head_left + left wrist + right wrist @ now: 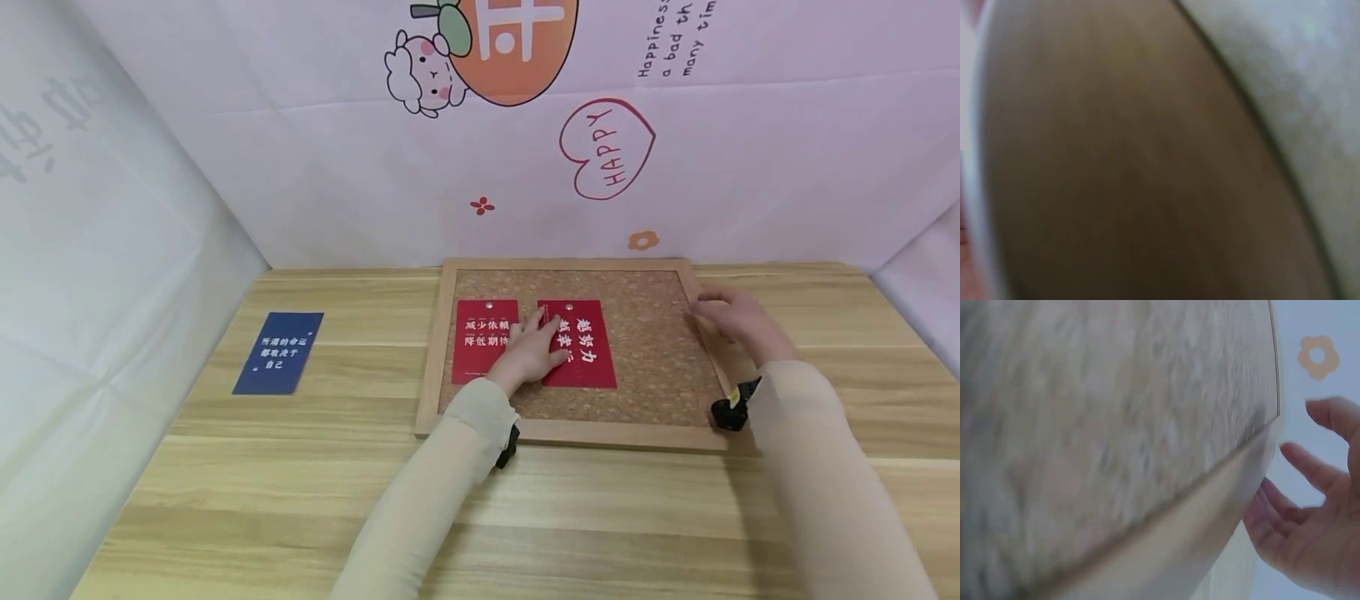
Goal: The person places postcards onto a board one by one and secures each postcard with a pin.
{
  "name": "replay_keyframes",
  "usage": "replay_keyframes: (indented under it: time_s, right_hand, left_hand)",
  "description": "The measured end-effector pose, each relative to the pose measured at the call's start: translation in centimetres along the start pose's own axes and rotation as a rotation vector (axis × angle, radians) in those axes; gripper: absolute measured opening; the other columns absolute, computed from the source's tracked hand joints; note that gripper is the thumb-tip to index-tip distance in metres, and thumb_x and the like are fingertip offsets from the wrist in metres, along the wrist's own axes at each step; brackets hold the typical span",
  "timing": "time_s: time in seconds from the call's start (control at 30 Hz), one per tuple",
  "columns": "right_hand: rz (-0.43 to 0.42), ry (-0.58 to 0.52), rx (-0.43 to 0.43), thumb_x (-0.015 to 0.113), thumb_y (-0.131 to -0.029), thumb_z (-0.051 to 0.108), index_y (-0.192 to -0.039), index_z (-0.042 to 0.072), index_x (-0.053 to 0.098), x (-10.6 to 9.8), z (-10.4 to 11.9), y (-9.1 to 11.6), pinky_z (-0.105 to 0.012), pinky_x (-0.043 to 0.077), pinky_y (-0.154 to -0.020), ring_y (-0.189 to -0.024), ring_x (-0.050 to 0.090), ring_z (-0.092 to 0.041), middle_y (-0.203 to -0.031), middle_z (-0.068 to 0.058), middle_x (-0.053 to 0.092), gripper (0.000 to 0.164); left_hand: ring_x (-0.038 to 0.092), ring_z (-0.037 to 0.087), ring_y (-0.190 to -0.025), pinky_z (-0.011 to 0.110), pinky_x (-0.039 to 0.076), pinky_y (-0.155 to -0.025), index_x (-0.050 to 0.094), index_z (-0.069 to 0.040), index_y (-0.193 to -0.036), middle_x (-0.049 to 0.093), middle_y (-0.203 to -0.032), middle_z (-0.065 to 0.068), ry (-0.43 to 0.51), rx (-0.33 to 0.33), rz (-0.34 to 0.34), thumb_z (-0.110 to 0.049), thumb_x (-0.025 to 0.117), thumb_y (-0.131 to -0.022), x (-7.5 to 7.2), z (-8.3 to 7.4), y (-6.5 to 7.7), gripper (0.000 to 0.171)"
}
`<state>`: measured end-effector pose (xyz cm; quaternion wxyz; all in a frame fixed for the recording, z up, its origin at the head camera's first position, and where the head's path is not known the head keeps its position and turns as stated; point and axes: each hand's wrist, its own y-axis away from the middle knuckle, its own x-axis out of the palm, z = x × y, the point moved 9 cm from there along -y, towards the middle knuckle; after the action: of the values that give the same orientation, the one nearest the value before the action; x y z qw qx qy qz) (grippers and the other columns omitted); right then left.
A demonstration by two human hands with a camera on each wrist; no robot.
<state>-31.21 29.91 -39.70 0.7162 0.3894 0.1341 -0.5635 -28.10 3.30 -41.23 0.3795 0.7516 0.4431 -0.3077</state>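
Note:
A wood-framed cork board point(645, 358) lies on the table, with two red cards on it. My left hand point(527, 354) is spread over the inner edges of both, its fingertips on the right red card point(596, 367). It covers part of the left red card point(483, 321). Each card has a round pin at its top. At the board's right side, my right hand point(738, 321) has its fingers loosely bent, fingertips right at the frame point(1229, 494). Nothing shows between its thumb and fingers in the right wrist view. The left wrist view is blurred.
A blue card point(278, 353) with white writing lies on the wooden table point(300, 475), left of the board. Behind the table hangs a white printed cloth point(360, 183), close to the board's back edge. Another pale cloth point(112, 292) borders the left side.

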Motion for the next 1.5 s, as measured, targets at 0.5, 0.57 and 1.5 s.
replay_keyframes:
  time_s: [0.5, 0.57, 1.5]
  right_hand:
    - [0.152, 0.061, -0.171, 0.038, -0.103, 0.029, -0.151, -0.005, 0.007, 1.0, -0.4, 0.1, -0.067, 0.023, -0.108, -0.138, 0.007, -0.058, -0.152, -0.039, 0.003, 0.066]
    - [0.154, 0.057, -0.166, 0.04, -0.103, 0.03, -0.151, -0.003, 0.007, 1.0, -0.5, 0.2, -0.068, 0.021, -0.108, -0.138, 0.006, -0.058, -0.152, -0.038, 0.002, 0.067]
    - [0.157, 0.12, -0.194, 0.043, -0.102, 0.032, -0.151, 0.0, 0.017, 0.7, -1.5, 1.2, -0.068, 0.025, -0.105, -0.136, 0.015, -0.057, -0.15, -0.04, 0.013, 0.064]
  left_hand:
    - [0.023, 0.03, -0.138, 0.043, 0.033, -0.113, 0.022, -0.021, -0.153, 0.005, -0.163, 0.002, -0.003, -0.009, -0.001, -0.034, 0.048, -0.099, 0.0, 0.0, 0.1, 0.061]
    - [0.023, 0.03, -0.138, 0.042, 0.033, -0.113, 0.022, -0.021, -0.153, 0.005, -0.163, 0.002, -0.006, -0.007, -0.001, -0.034, 0.048, -0.1, 0.0, 0.0, 0.1, 0.061]
    - [0.022, 0.03, -0.138, 0.043, 0.032, -0.113, 0.021, -0.021, -0.153, 0.004, -0.163, 0.002, 0.0, 0.002, 0.009, -0.034, 0.048, -0.1, 0.0, 0.0, 0.1, 0.061]
